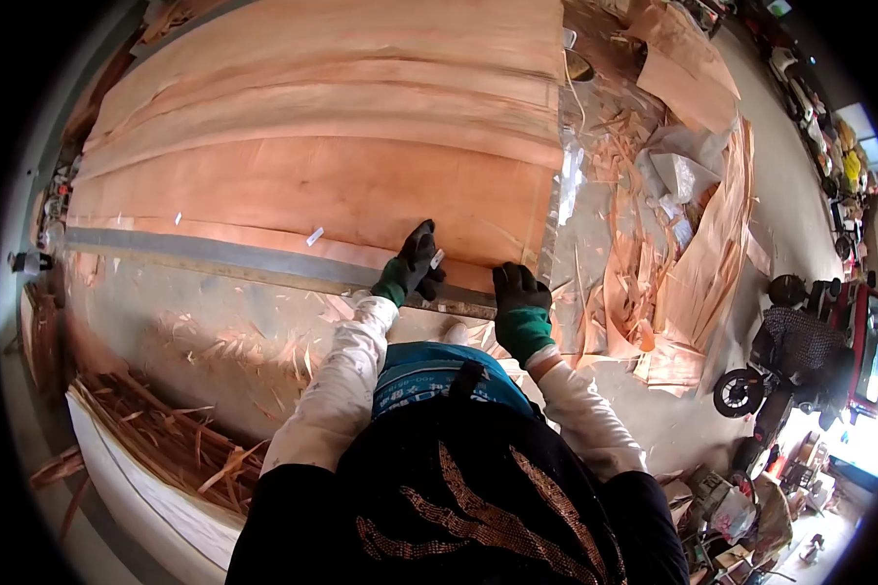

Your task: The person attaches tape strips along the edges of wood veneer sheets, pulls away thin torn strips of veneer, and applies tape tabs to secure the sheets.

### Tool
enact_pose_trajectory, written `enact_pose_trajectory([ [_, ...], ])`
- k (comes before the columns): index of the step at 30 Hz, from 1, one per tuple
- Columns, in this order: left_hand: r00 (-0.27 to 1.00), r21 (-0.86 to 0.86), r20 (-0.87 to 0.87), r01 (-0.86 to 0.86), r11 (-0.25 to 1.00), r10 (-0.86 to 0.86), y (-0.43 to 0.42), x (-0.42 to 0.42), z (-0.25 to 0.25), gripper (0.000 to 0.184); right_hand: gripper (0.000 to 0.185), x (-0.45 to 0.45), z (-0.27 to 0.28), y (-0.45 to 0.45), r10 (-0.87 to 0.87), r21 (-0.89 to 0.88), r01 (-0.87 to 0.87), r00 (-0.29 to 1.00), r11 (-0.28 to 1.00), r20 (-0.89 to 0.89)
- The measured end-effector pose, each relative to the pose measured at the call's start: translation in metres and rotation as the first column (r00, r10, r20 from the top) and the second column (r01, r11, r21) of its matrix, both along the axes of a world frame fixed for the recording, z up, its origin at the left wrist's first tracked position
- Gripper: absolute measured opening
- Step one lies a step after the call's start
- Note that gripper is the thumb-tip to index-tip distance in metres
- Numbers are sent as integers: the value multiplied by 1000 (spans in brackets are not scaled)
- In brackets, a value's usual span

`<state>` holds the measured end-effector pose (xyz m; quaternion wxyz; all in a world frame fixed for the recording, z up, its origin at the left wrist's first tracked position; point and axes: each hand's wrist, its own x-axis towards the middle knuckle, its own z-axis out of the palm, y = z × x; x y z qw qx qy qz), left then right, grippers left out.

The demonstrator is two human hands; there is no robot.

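Black shirt (478, 487) fills six o'clock, its wearer facing the desk (215, 251). Wood sheet (293, 190) spreads over it from ten to twelve o'clock, fully supported. Near centre, the left hand (413, 268) seems to pinch a small pale piece (437, 259); toward three o'clock, the right hand (522, 300) rests at the desk's edge, perhaps for steadiness, its grip impossible to tell.

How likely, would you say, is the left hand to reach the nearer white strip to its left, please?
Probably yes: the left hand is close by, and nothing visible stands between it and the white strip on the wood sheet. A small pale object at that hand might hamper gripping.
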<state>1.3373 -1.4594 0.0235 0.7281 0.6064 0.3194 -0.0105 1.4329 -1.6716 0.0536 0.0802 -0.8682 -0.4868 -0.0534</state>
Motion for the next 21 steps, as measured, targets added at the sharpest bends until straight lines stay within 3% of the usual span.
enact_pose_trajectory([
  [2, 1000, 39, 7, 17, 999, -17, -3, -3, 6, 70, 45, -7, 21, 15, -3, 40, 5, 998, 999, -62],
  [4, 997, 36, 62, 42, 998, -44, 0, -5, 7, 66, 44, -17, 4, 33, 95, 167, -94, 995, 981, 5],
  [6, 998, -13, 36, 57, 998, -57, 4, -3, 8, 66, 44, -24, 9, 60, 161, 229, -140, 984, 963, -72],
  [7, 974, 377, 217, -22, 926, -65, 7, 2, -52, 66, 41, -25, 0, 70, 199, 172, -190, 979, 967, -35],
  [9, 963, 690, 230, -61, 721, -138, 12, 3, -85, 66, 41, -29, -38, 76, 168, 223, -188, 980, 957, 106],
  [10, 987, 673, 83, 44, 738, -135, 8, -10, -62, 67, 41, -31, -55, 79, 145, 255, -188, 973, 949, 178],
  [12, 981, 514, -106, 195, 835, -164, 18, -26, -4, 68, 44, -27, -57, 76, 171, 189, -179, 984, 965, 59],
  [13, 977, 316, -144, 199, 928, -160, 26, -37, 32, 65, 43, -20, -66, 72, 237, 153, -258, 961, 954, 143],
  [14, 972, 109, -178, 177, 978, -156, 36, -51, 53, 61, 44, -19, -49, 67, 305, 62, -312, 947, 948, 106],
  [16, 981, 134, -178, 104, 986, -79, 66, -94, 61, 58, 34, -8, -11, 74, 416, -77, -420, 907, 904, -64],
  [18, 982, 174, -187, 19, 985, 14, 98, -148, 62, 51, 36, 7, 21, 101, 366, -96, -396, 901, 913, -232],
  [20, 974, 163, -130, -166, 973, 188, 129, -204, 55, 45, 35, 20, 47, 141, 341, 85, -331, 921, 940, -190],
  [21, 951, 72, -75, -296, 952, 301, 147, -233, 45, 45, 36, 24, 67, 166, 305, 175, -267, 919, 948, -251],
])
